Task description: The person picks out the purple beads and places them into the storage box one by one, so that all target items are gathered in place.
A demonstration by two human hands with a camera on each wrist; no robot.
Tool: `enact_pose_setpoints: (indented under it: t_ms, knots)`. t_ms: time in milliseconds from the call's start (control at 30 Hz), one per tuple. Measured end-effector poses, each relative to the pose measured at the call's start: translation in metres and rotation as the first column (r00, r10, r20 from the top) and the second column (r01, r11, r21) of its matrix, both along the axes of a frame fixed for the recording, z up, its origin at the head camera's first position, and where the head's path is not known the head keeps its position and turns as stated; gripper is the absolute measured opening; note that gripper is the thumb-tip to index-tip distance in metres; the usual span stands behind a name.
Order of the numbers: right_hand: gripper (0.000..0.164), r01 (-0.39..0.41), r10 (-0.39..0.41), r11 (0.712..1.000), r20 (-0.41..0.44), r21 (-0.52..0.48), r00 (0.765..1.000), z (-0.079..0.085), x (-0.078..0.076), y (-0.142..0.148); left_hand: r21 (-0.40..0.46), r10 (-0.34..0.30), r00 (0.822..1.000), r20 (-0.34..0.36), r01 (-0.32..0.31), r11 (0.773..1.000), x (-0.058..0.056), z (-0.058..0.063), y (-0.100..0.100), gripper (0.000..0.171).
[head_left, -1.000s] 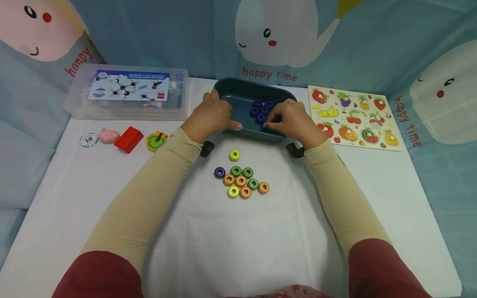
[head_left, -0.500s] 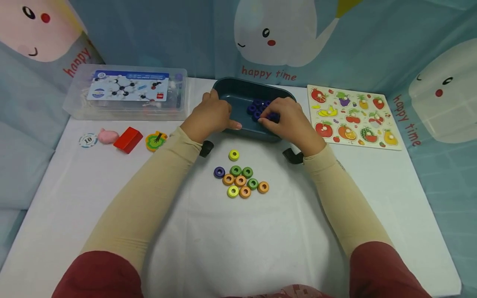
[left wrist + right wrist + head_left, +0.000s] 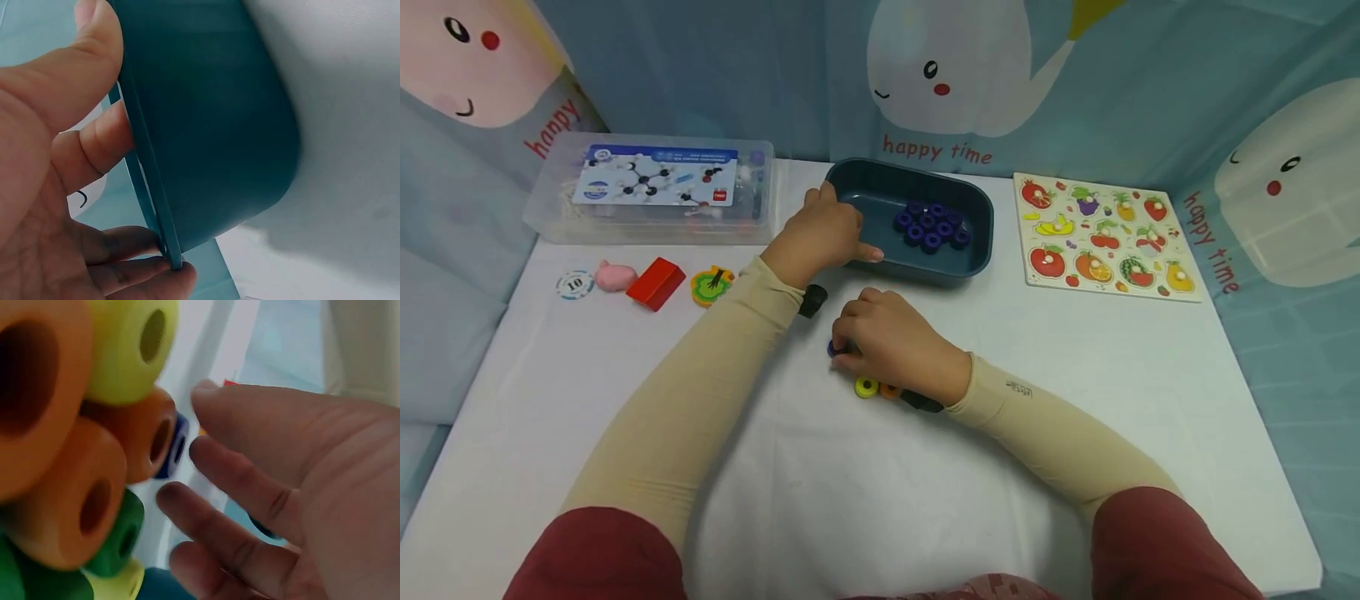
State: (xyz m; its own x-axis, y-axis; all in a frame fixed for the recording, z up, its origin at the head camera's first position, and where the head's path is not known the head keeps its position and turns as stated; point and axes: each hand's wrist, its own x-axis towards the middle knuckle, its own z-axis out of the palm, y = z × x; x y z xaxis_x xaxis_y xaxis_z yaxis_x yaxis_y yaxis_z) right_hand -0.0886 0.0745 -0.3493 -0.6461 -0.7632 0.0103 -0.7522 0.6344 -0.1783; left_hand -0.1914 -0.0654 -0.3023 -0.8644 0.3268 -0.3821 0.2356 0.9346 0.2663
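My left hand (image 3: pixel 820 233) holds the left end of a dark teal plastic tub (image 3: pixel 880 271), with thumb and fingers at its rim in the left wrist view. Several purple rings (image 3: pixel 931 225) lie grouped inside the tub. In front of it, my right hand (image 3: pixel 898 342) is over a cluster of loose rings, its fingertips around a lone purple ring (image 3: pixel 180 445). Thumb and fingers are apart in the right wrist view. A yellow ring (image 3: pixel 866 387) and an orange ring (image 3: pixel 890 391) show beneath the hand. Green rings (image 3: pixel 119 537) are hidden from the head view.
A clear molecular-model box (image 3: pixel 655 187) stands back left. Before it lie a numbered chip (image 3: pixel 575 285), a pink pig (image 3: pixel 615 277), a red block (image 3: pixel 656 284) and a tree piece (image 3: pixel 711 286). A fruit puzzle board (image 3: pixel 1101 237) lies right of the tub.
My right hand has left the tub, where another purple ring now lies with the others, and moved toward me and left over the loose rings. My left hand stays on the tub.
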Motion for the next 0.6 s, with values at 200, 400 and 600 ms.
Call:
enact_pose_setpoints:
  t_ms: [200, 400, 600]
  knots:
    - [0.019, -0.003, 0.003, 1.0, -0.018, 0.026, 1.0, -0.009, -0.002, -0.006, 0.007, 0.002, 1.0, -0.01, -0.002, 1.0, 0.001, -0.003, 0.0, 0.053]
    - [0.014, 0.002, -0.002, 1.0, -0.002, -0.017, 1.0, 0.002, -0.001, 0.001, 0.014, -0.001, 1.0, -0.013, 0.002, 1.0, 0.0, -0.003, 0.0, 0.054]
    - [0.016, 0.148, -0.144, 0.983, 0.044, -0.107, 0.989, 0.038, -0.019, 0.035, 0.007, -0.003, 1.0, -0.02, 0.003, 1.0, -0.002, -0.003, 0.0, 0.054]
